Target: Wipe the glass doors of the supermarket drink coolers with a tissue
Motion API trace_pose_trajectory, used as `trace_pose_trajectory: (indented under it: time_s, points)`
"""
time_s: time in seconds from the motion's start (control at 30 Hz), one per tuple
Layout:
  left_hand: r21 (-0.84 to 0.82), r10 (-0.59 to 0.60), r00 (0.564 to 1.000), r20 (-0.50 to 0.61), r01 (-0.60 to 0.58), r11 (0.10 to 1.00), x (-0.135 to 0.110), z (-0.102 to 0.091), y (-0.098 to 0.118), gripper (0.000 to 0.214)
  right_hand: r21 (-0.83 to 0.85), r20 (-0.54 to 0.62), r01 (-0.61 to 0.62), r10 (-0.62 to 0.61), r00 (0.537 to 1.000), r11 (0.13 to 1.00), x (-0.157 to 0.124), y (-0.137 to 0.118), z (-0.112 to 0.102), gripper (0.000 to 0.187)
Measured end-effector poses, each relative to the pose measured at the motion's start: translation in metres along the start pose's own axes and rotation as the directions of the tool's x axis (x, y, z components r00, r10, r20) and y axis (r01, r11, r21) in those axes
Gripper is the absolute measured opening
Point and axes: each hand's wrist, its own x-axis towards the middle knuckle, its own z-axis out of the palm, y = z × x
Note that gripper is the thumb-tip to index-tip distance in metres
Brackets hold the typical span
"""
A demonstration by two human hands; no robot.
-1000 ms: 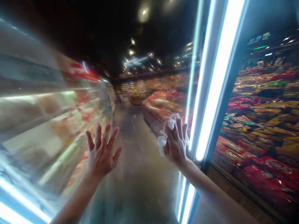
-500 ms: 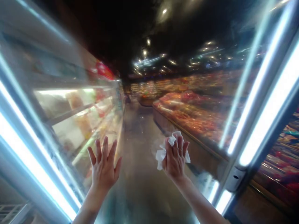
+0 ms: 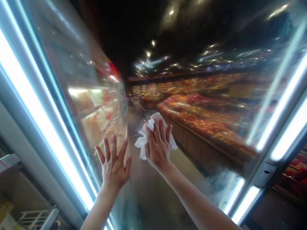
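A clear glass door, lit along both edges, stands in front of me. My left hand lies against the pane at the lower left, open, fingers spread, holding nothing. To its right and a little higher, my right hand presses a crumpled white tissue flat on the glass. The tissue sticks out on both sides of the fingers, and part of it is hidden under the palm. Hazy, misted patches show on the pane near the lower right.
Bright light strips run along the left frame, and more along the right. A lock fitting sits on the right frame. Through the glass are an aisle floor and a blurred produce display. A wire rack is at lower left.
My right hand has slid left and up across the glass with the tissue. My left hand sits slightly further right in view, still spread. The view has shifted, showing more at the lower left.
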Motion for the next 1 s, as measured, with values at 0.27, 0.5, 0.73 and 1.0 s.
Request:
trace_pose_trajectory:
  time_s: [0.27, 0.5, 0.73, 1.0]
  points:
    - [-0.025, -0.04, 0.999, -0.014, 0.04, 0.999, -0.015, -0.004, -0.018, 0.08, -0.013, -0.029, -0.025, 0.024, 0.999, 1.0, -0.02, -0.028, 0.016, 0.076]
    - [-0.014, -0.059, 0.998, 0.004, 0.059, 0.998, -0.024, -0.004, -0.021, 0.079, 0.019, 0.038, 0.025, -0.026, 0.999, 1.0, -0.026, -0.046, 0.018, 0.077]
    - [-0.094, -0.091, 0.996, 0.012, 0.091, 0.991, -0.014, 0.001, -0.009, 0.083, -0.035, -0.007, -0.035, 0.035, 0.999, 0.999, 0.021, -0.002, -0.015, 0.079]
    - [-0.186, -0.028, 0.999, 0.032, 0.034, 0.982, 0.0, 0.017, 0.043, 0.083, -0.128, -0.008, -0.028, 0.027, 1.0, 0.991, -0.047, 0.048, -0.031, 0.078]
